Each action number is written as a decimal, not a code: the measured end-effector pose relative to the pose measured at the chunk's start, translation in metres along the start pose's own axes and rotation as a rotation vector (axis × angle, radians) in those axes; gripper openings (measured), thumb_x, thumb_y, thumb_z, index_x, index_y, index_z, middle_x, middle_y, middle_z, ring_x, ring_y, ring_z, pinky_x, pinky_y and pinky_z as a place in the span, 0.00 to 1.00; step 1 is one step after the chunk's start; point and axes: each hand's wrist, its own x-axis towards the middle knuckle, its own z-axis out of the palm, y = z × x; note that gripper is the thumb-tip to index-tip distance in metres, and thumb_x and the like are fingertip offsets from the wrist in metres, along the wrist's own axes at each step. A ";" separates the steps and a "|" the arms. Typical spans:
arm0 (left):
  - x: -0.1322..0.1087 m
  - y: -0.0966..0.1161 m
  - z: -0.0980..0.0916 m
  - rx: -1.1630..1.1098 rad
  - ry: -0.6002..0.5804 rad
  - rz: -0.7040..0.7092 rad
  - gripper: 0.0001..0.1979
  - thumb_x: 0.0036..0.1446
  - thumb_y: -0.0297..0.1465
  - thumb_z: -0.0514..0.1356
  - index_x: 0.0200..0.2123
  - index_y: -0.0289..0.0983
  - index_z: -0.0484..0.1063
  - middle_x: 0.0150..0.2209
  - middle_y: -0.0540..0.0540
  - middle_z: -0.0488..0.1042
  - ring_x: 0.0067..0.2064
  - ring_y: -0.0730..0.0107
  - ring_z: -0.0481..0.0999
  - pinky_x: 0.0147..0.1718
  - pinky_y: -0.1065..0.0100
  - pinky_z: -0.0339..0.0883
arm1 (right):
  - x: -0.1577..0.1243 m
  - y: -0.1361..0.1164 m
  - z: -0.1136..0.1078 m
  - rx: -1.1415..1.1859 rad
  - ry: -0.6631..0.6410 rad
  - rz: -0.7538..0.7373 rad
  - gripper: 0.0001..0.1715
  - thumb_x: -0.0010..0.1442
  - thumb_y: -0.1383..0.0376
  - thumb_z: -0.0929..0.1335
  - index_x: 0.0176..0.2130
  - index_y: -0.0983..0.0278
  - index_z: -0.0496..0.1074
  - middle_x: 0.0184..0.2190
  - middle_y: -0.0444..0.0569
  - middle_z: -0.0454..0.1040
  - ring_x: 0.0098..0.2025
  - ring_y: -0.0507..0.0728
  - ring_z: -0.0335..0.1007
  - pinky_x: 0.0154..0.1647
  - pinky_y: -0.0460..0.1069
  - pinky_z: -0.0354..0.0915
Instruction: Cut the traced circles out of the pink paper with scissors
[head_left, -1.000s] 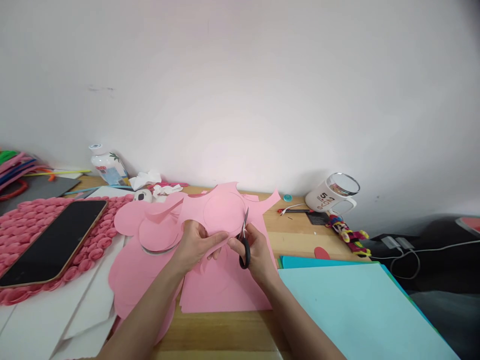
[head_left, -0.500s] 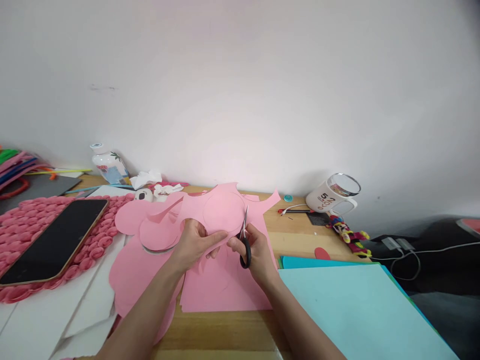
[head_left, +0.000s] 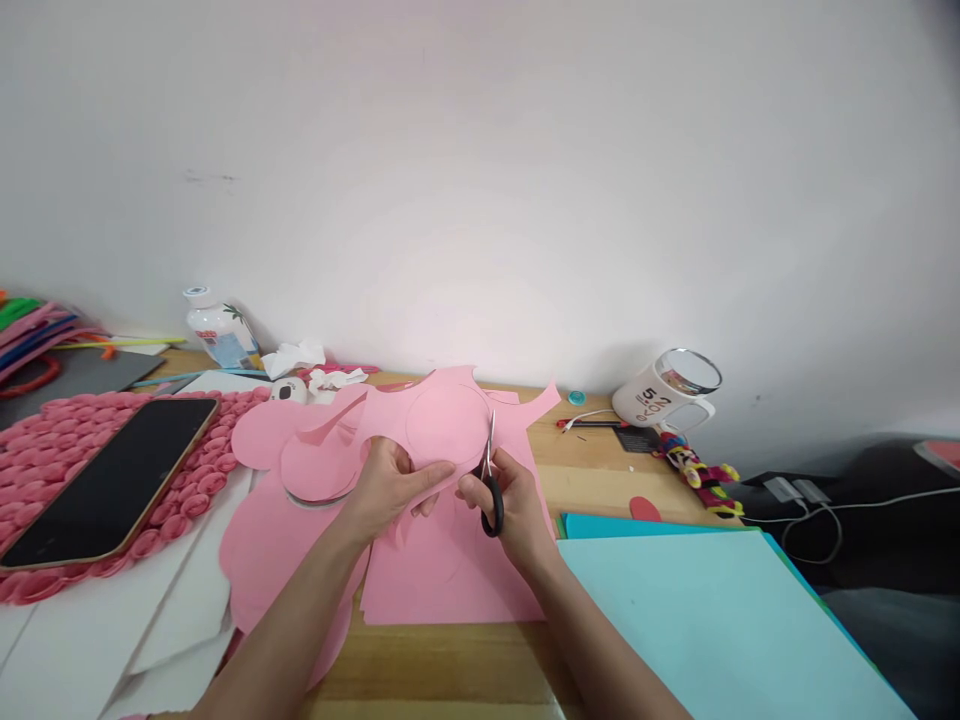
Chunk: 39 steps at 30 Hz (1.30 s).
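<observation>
My left hand (head_left: 390,488) pinches the lower edge of a pink sheet of paper (head_left: 445,425), thumb on top. A circle is drawn on that sheet, and curved pieces are gone from its outline. In my right hand (head_left: 513,500) are scissors (head_left: 491,488) with black handles, their blades pointing up along the circle's right side. A stack of pink paper (head_left: 457,590) lies on the table beneath both hands. Left of my left hand are pink cut-outs (head_left: 281,540) with rounded lobes, some overlapping. My fingers partly hide the scissors' handles.
A black phone (head_left: 112,480) rests on pink paper rosettes (head_left: 202,490) at the left. Light blue sheets (head_left: 712,610) lie to the right. Along the wall stand a white bottle (head_left: 223,335) and a tilted white mug (head_left: 652,395), with a small figurine (head_left: 697,475) nearby.
The scissor blades look slightly closer together than before. Both hands, the pink sheet and everything around them stay in nearly the same place.
</observation>
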 end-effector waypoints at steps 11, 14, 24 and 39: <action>0.001 -0.001 -0.004 0.070 0.013 -0.005 0.28 0.48 0.38 0.62 0.04 0.35 0.54 0.05 0.53 0.55 0.10 0.85 0.50 0.11 0.74 0.41 | 0.000 0.001 0.000 0.016 -0.016 0.010 0.18 0.46 0.53 0.71 0.26 0.63 0.64 0.16 0.39 0.63 0.21 0.51 0.61 0.21 0.46 0.55; 0.002 -0.002 -0.005 0.069 0.016 -0.004 0.29 0.47 0.38 0.62 0.04 0.36 0.52 0.06 0.54 0.55 0.10 0.84 0.51 0.11 0.74 0.43 | 0.001 0.002 0.000 0.030 -0.021 0.014 0.18 0.46 0.53 0.71 0.26 0.63 0.65 0.15 0.39 0.63 0.20 0.51 0.61 0.20 0.46 0.55; 0.002 0.007 -0.005 -0.004 0.083 -0.037 0.27 0.43 0.34 0.65 0.11 0.40 0.46 0.05 0.58 0.53 0.10 0.83 0.53 0.12 0.75 0.45 | 0.001 0.007 0.000 0.063 -0.029 0.022 0.16 0.46 0.57 0.72 0.28 0.62 0.65 0.14 0.37 0.61 0.19 0.50 0.60 0.20 0.45 0.55; 0.001 0.005 -0.009 -0.298 -0.046 -0.014 0.16 0.45 0.32 0.66 0.23 0.37 0.58 0.12 0.51 0.71 0.15 0.75 0.68 0.16 0.74 0.60 | 0.000 0.006 0.003 0.154 -0.032 0.044 0.12 0.47 0.60 0.71 0.27 0.63 0.65 0.13 0.35 0.61 0.16 0.47 0.58 0.20 0.44 0.59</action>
